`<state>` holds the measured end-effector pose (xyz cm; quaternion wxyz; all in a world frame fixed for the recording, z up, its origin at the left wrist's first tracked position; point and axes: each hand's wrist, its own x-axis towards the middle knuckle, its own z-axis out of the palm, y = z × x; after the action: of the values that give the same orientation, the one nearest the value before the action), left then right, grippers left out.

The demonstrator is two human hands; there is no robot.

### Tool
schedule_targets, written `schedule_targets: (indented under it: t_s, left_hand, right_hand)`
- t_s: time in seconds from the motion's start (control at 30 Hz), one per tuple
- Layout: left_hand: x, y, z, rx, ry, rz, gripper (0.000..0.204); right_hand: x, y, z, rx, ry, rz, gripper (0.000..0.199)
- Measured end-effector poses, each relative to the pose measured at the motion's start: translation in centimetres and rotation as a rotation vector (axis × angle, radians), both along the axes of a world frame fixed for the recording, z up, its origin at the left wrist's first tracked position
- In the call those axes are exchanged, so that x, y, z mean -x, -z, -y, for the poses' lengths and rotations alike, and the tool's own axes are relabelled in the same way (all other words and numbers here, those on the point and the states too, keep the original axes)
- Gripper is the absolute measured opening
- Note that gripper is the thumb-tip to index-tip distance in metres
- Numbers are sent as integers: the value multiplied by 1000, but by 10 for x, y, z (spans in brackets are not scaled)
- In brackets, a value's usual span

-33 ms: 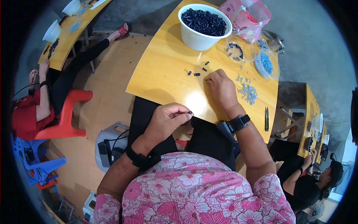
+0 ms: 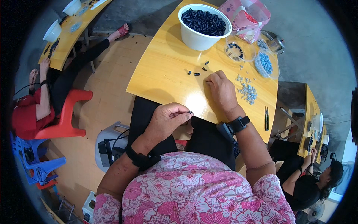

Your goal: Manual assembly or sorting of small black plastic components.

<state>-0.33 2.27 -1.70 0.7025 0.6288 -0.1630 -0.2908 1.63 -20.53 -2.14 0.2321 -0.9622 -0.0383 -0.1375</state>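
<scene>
My left hand [image 2: 167, 118] is closed in a pinch at the near edge of the table, with a small black cylindrical piece [image 2: 190, 112] between thumb and forefinger. Farther right, my right hand [image 2: 222, 89] rests on the tabletop with its fingers curled together; what their tips hold, if anything, is hidden. Several loose black pieces [image 2: 197, 74] lie just beyond and to the left of those fingertips. To the right of my right hand spreads a small heap of pale blue-grey pieces [image 2: 248, 93].
A white tub [image 2: 199, 44] of black pieces stands far back on the wooden table [image 2: 160, 71]. Clear round containers [image 2: 265, 64] and a pink bag [image 2: 248, 22] sit at the far right. Black snips [image 2: 266, 119] lie near the right edge. Other people work at tables on both sides.
</scene>
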Motion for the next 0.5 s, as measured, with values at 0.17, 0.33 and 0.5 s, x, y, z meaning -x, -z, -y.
schedule_targets:
  t_s: [0.17,0.33,0.5]
  left_hand:
    - [8,-3,0,-36,-4,4,14]
    - [16,-10,2,-6,-2,-18,15]
    - [24,-9,-1,1,-29,44,16]
  right_hand:
    - [26,3,-3,65,-38,13,8]
    - [34,2,-1,53,-105,-28,10]
    - [39,5,-2,78,-140,30,13]
